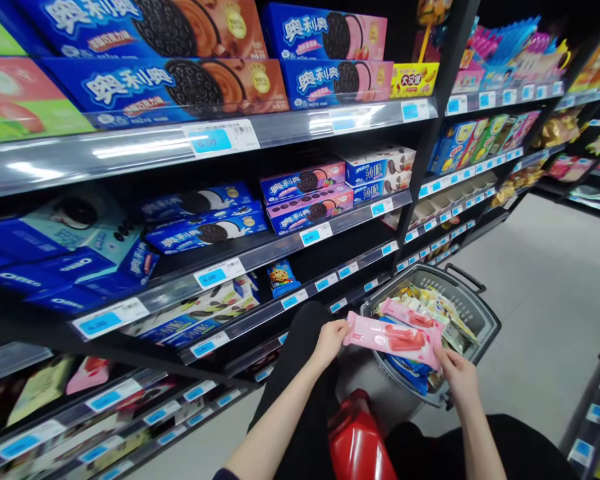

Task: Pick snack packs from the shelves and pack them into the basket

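A pink snack packet (375, 335) with a picture of pink wafer-like bars on its front is stretched between my two hands. At its left end, my left hand (331, 341) pinches the wrapper. My right hand (459, 375) grips the lower right corner. Directly beneath the packet stands a grey shopping basket (487, 327), full of bagged snacks. Another pink packet (405, 310) lies in it, partly covered by the one I hold. Blue packaging (405, 373) also shows below my packet, inside the basket.
Shelves of blue Oreo boxes (205, 223) rise at my left, edged with price tags (316, 235). A shiny red object (363, 440) sits between my black-clothed legs. The grey aisle floor (540, 267) runs to the right, with more shelving beyond.
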Demonstrator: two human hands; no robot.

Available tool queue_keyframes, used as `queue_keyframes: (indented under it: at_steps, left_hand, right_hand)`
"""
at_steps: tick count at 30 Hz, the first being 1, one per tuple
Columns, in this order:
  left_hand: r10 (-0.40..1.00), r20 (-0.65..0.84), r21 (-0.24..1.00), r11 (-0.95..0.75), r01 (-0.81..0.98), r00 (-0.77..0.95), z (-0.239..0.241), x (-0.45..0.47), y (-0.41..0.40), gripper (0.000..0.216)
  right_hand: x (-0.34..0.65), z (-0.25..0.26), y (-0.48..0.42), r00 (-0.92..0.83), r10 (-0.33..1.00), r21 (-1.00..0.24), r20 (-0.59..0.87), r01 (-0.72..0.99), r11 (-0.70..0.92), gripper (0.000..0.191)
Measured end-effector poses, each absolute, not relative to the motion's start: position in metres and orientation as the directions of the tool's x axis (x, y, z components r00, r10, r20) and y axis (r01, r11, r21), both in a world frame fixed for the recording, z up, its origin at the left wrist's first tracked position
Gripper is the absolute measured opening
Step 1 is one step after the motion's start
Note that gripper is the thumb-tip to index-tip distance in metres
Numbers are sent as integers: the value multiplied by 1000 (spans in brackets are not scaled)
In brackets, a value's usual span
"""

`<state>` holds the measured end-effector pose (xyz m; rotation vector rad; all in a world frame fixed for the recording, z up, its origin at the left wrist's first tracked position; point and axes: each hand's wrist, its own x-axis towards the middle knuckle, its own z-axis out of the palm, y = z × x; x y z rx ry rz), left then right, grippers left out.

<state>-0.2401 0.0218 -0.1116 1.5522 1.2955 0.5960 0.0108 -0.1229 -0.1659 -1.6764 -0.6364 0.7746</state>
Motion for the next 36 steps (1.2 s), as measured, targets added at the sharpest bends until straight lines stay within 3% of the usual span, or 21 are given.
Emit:
queue_keyframes:
  at_steps: [3,8,12,17,21,25,28,31,36]
  left_hand:
    - [926,-206,908,60,414,317,-108,-244,22,43]
    - [881,-288,930,163,331,376,-108,-247,25,52]
    - [872,-312,949,309,70,377,-108,-245,27,71]
    - [873,-327,911,393,-125,362,-105,-247,30,52]
    - [846,-342,902,418,-110,409,-105,-248,30,63]
    - [853,-315,922,379,-79,416,-108,-245,29,32]
    - [893,-238,954,290,-83,381,-110,-242,28,15]
    - [930,-172,977,203,-67,325,-110,-240,27,10]
    - [869,-400,872,459,-172,290,-111,-240,25,18]
  right_hand:
    - [12,-162,-125,559,807,-968,-187,36,-250,44]
    - [10,-158,-128,458,847,-963,-270,-126,-239,41]
    - [8,-158,-127,468,853,-964,-231,-229,-136,49]
    - [0,-159,-122,518,826,-973,-224,-168,-159,38]
    - [-2,-161,-120,539,809,-962,-234,-249,-113,53]
    - [2,-169,-120,599,772,-974,-213,-191,-120,39]
    - [6,-172,-120,669,739,-997,-74,-58,-47,27]
    - [8,-172,-122,697,716,-998,50,16,54,20]
    - [6,-165,-125,600,800,-997,8,-51,49,16]
